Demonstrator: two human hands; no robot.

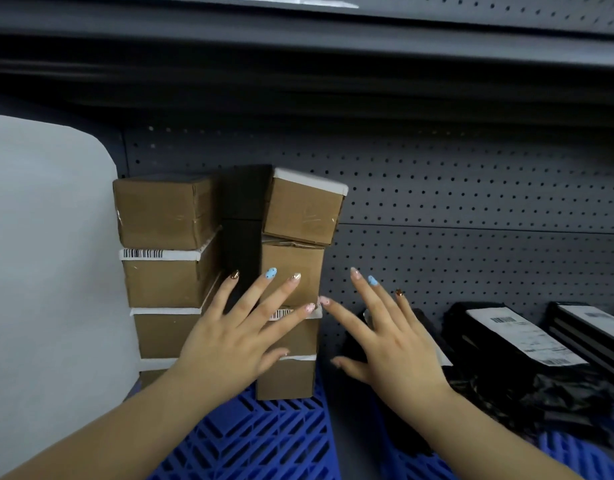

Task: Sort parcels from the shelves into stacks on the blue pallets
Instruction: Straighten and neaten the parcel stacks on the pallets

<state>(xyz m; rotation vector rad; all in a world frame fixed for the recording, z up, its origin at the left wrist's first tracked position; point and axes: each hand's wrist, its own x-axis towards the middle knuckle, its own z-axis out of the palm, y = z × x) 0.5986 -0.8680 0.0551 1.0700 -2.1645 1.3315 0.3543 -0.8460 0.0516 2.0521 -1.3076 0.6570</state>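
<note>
Left hand (236, 337): open, with straight fingers spread wide. It is held up in front of the two stacks. I cannot tell if it touches them.
Right hand (392, 341): open and spread too, holding nothing. It is just to the right of the right stack.
Both hands: side by side and apart, with only the two pointer fingertips nearly meeting.
Blue pallet (264, 441): it carries the stacks, which stand at its back edge, close to the grey wall (471, 202).
Brown boxes (167, 278): eight in all, each with a small end facing us.
Left stack (163, 211): four brown boxes, one on top of the other. The lowest one is partly hidden by the left arm. They sit straight.
Right stack (291, 271): four brown boxes.
Top box (303, 209): it sits crooked on the right stack, tipped down to the right. It sticks out past the box under it.
Black boxes (241, 254): two, one on the other, squeezed between the two stacks.
Black parcels (520, 334): two plain ones lie flat on the right with white labels facing up. Their long sides run from the wall toward us. Another dark one is partly hidden behind the right hand.
Black bags (541, 393): a crumpled heap in front of the parcels. I cannot count them.
Second blue pallet (575, 452): under the parcels and bags.
White panel (38, 237): just left of the left stack.
Shelf (298, 64): dark, above everything.
</note>
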